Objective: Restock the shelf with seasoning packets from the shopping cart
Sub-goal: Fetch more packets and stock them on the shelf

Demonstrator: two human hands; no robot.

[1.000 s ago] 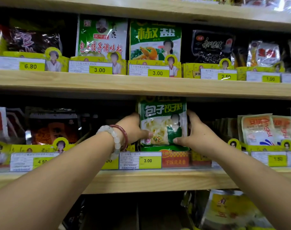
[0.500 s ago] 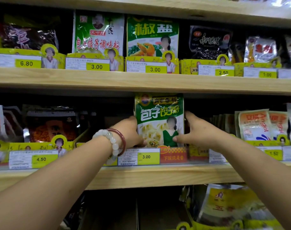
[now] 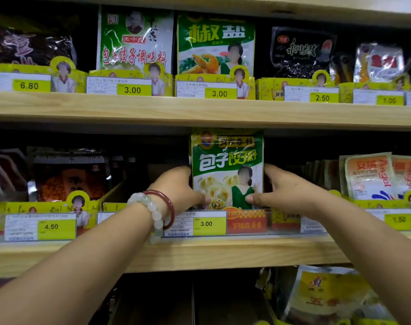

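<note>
Seasoning packet [image 3: 226, 170], green and white with dumpling art, stands upright on the middle shelf [image 3: 199, 254], top edge nearly at the underside of the shelf above. It sits directly between both hands. Left hand [image 3: 176, 187] grasps its left edge, thumb on the lower front, fingers hidden behind it. Right hand [image 3: 284, 188] grasps the right edge the same way, thumb tip pressed on the lower front, fingers wrapped round the back. Packet's bottom is behind the clear price rail, just above the 3.00 price tag [image 3: 205, 223]. Left wrist carries a pale bead bracelet [image 3: 150, 207] and a red bangle [image 3: 167, 205]. Dark packets [image 3: 68, 181] stand well to the left over a 4.50 tag; orange and white packets [image 3: 373, 177] stand to the right. Upper shelf [image 3: 199, 109] holds a row of other packets. Yellow packets [image 3: 328, 294] lie below right.
</note>
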